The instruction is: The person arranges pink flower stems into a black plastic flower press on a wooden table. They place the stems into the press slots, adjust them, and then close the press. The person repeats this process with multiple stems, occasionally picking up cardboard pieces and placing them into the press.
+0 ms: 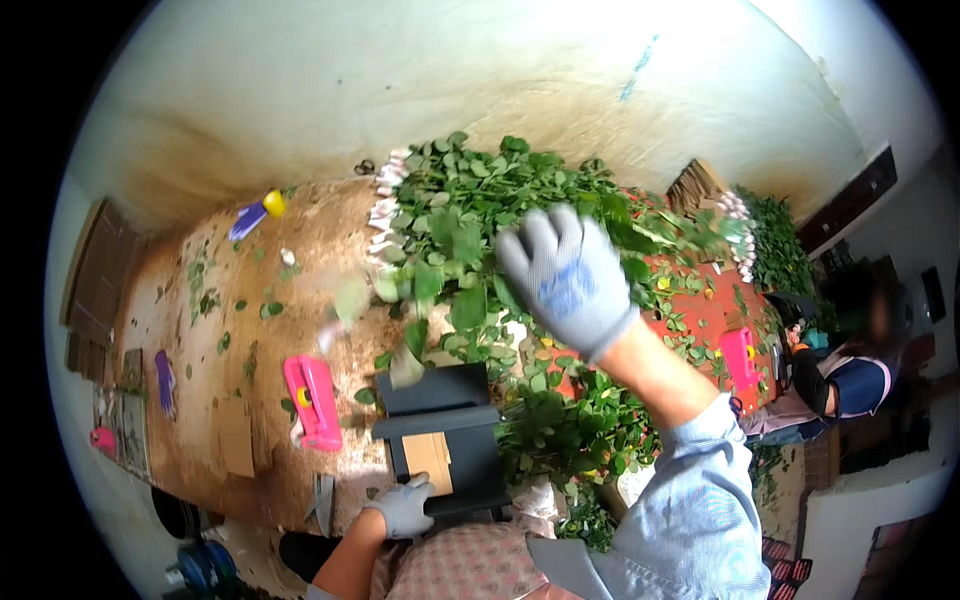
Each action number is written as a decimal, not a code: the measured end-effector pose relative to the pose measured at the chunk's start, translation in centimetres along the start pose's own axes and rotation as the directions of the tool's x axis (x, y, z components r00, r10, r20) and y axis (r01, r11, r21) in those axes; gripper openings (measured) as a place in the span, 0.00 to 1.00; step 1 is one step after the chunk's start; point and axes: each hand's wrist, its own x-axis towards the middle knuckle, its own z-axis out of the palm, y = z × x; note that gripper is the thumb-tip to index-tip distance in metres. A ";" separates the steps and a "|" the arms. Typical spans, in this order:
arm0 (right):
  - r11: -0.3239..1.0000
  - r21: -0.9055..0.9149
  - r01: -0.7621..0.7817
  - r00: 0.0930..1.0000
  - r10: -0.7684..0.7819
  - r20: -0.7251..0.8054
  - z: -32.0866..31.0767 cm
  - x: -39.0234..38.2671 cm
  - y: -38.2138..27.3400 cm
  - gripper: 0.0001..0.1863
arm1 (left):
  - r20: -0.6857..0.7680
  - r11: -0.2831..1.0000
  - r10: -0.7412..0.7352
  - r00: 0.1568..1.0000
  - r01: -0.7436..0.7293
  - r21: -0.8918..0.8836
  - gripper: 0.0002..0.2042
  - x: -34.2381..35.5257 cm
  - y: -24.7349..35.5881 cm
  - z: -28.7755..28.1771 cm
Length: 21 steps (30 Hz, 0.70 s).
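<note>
Currently widest room: brown table (320,240) surface, left of the leafy stems (490,185), showing between scattered leaves.
Edges: wall (400,90) along the far side; pink tool (318,405) left of the black stand (477,470).
Right hand (568,275): raised, fingers curled into a fist; whether around a stem, I cannot tell.
Left hand (403,507): fingertips at the cardboard (427,455); pinching or not, I cannot tell.
Cardboard: tan, flat on the stand.
Leafy stems: green heap wallward, pale wrapped heads leftmost.
</note>
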 end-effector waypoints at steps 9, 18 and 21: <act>0.904 0.423 0.060 0.717 -0.334 0.612 2.8 -17.5 -14.8 0.10 | -0.093 0.998 0.047 0.995 -0.042 0.052 0.28 0.6 -0.6 1.4; 0.954 0.298 -0.046 0.377 -0.259 0.889 7.3 -18.7 -18.6 0.24 | -0.102 0.999 -0.029 0.994 0.026 -0.039 0.29 0.0 0.0 0.8; 0.826 0.560 -0.061 0.609 -0.414 0.677 4.5 -13.3 -19.4 0.10 | -0.088 0.999 -0.047 0.995 0.046 -0.012 0.30 -0.1 0.2 0.5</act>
